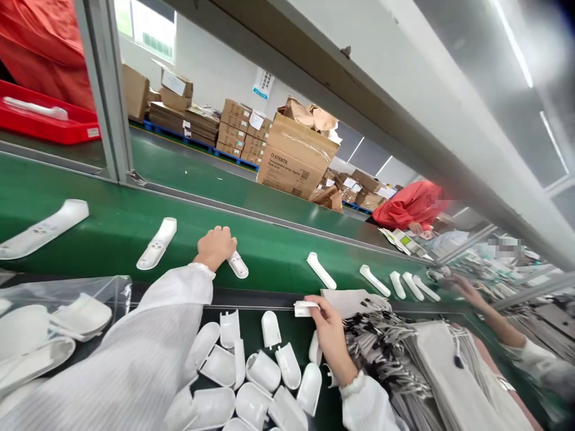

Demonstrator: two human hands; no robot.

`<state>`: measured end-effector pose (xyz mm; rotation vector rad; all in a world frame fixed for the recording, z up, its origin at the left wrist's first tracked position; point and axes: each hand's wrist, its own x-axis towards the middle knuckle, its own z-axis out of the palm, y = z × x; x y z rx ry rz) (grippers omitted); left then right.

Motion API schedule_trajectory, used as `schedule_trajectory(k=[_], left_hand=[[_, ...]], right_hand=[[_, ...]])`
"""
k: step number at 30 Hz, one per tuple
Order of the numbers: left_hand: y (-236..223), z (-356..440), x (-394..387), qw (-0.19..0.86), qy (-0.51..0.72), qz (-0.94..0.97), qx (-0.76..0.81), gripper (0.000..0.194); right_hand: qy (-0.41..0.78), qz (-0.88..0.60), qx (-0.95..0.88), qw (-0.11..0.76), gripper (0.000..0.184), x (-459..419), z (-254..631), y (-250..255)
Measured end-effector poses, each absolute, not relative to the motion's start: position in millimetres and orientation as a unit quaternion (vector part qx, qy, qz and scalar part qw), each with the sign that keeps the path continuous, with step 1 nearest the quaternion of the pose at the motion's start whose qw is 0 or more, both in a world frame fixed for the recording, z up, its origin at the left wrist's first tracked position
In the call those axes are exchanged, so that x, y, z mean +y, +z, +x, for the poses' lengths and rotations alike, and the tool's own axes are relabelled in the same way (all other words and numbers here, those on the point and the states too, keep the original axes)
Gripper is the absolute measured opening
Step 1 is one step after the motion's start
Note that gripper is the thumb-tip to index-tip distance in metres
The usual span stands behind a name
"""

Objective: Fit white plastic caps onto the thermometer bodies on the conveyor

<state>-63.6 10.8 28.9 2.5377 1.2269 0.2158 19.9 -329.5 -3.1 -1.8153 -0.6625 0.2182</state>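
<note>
On the green conveyor belt (269,254), my left hand (216,247) is closed over the upper end of a white handset-shaped plastic housing (239,265); its rounded lower end shows past my fingers. My right hand (331,335) pinches a small white plastic cover (306,309) between thumb and fingers, above the front edge of the belt. Below it lies a loose pile of similar white covers (287,365), rounded at one end, some with their hollow side up. The far side of the held cover is hidden.
More white housings (157,242) are spaced along the belt. A plastic bag of white parts (81,317) lies left, and grey cloth pouches with cords (442,353) lie right. A co-worker's arm (489,311) reaches in from the right. A metal post (105,90) stands behind.
</note>
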Motion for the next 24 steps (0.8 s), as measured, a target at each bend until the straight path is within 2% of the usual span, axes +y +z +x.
schedule_trajectory(k=[3, 6, 14, 24], left_hand=[[25.0, -60.9, 9.0, 0.158, 0.071, 0.904, 0.39, 0.033], [20.5, -59.6, 7.2, 0.157, 0.079, 0.92, 0.35, 0.032], [13.7, -58.8, 4.0, 0.148, 0.102, 0.926, 0.331, 0.026], [8.9, -52.7, -5.1, 0.157, 0.14, 0.892, 0.4, 0.023]], right_hand=[[0.139, -0.743, -0.272, 0.595, 0.032, -317.3, 10.6, 7.8], [0.153, -0.732, -0.307, 0.589, 0.034, -291.2, 23.1, 19.3], [0.16, -0.695, -0.483, 0.509, 0.035, -196.1, 50.1, 3.9], [0.105, -0.699, -0.613, 0.353, 0.034, -204.0, 23.9, -4.0]])
